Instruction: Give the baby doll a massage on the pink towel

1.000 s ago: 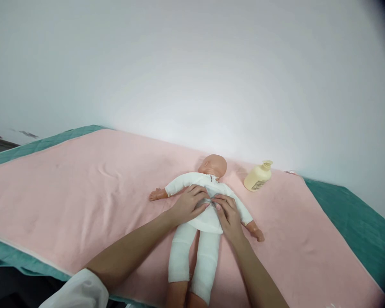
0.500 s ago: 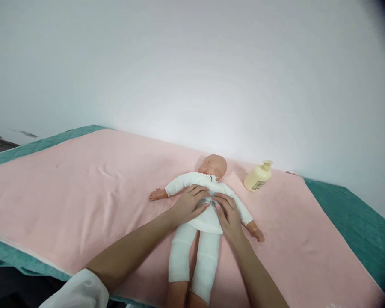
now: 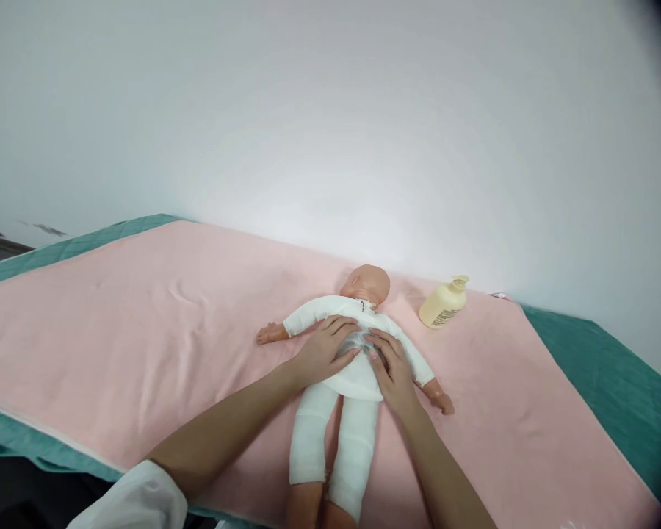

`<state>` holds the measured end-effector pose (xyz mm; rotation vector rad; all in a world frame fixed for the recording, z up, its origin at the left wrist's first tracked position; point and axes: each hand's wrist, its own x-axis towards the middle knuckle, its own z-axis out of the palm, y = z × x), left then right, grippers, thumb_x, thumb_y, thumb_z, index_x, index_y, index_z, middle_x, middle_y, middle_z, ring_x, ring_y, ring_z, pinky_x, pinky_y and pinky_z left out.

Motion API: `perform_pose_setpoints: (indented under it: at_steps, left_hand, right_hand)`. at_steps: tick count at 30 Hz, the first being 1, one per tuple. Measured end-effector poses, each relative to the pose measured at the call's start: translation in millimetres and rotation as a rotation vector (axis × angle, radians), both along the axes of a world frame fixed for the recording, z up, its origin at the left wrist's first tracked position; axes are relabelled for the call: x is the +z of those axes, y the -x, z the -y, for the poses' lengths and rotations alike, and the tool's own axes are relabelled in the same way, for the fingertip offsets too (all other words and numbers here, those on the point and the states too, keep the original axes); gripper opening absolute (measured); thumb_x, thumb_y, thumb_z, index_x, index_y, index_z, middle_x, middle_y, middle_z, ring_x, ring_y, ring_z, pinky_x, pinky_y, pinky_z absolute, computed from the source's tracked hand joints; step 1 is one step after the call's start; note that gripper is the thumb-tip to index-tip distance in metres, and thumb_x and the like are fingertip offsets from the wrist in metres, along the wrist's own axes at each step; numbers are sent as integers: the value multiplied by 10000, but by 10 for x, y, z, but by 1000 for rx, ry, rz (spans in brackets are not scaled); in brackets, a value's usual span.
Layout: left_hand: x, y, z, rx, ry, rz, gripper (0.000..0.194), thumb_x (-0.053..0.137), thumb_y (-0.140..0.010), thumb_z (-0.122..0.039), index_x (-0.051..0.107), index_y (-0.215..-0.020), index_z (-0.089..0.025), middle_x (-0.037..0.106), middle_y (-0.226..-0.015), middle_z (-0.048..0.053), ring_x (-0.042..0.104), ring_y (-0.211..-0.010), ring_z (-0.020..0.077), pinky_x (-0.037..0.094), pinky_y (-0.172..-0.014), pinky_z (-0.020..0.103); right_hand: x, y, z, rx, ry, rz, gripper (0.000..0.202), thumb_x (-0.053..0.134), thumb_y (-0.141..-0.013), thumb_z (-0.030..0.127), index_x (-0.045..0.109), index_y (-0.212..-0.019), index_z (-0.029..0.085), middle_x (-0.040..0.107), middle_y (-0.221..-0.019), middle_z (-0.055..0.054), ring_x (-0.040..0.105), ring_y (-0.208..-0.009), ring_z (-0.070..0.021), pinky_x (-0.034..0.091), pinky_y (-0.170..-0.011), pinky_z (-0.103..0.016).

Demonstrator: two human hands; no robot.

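A baby doll [image 3: 355, 386] in white cloth lies stretched out, head away from me, arms spread to both sides. My left hand [image 3: 329, 351] rests on the left of its torso, fingers extended and lying over the cloth. On the right of the torso, my right hand [image 3: 390, 365] lies with its fingers stretched inward. Between the fingertips of both hands shows a greyish, shiny patch [image 3: 358, 339] on the doll's middle. What it is I cannot make out. Neither hand lifts the doll.
A pale yellow pump bottle [image 3: 443, 303] stands right of the doll's head. Under everything is a pink blanket [image 3: 115, 330] over a green quilted cover [image 3: 595, 367]. A white wall [image 3: 330, 132] rises directly behind the far edge.
My fingers have shifted very slightly on the doll's torso, with a little more of the grey patch showing between them. The doll and the bottle stay in place.
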<state>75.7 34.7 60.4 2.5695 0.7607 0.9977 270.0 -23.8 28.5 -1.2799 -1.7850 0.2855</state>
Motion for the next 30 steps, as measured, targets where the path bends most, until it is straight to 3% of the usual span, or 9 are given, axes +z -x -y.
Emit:
perform_pose_setpoints:
  at_steps: [30]
  left_hand:
    - [-42, -19, -22, 37, -24, -16, 364, 527, -912, -326, 519, -1246, -182, 527, -1334, 99, 423, -1285, 246, 354, -1102, 469]
  right_hand:
    - [-21, 9, 4, -51, 4, 12, 329, 446, -971, 356, 545, -1264, 246, 501, -1364, -87, 408, -1276, -254, 352, -1078, -485]
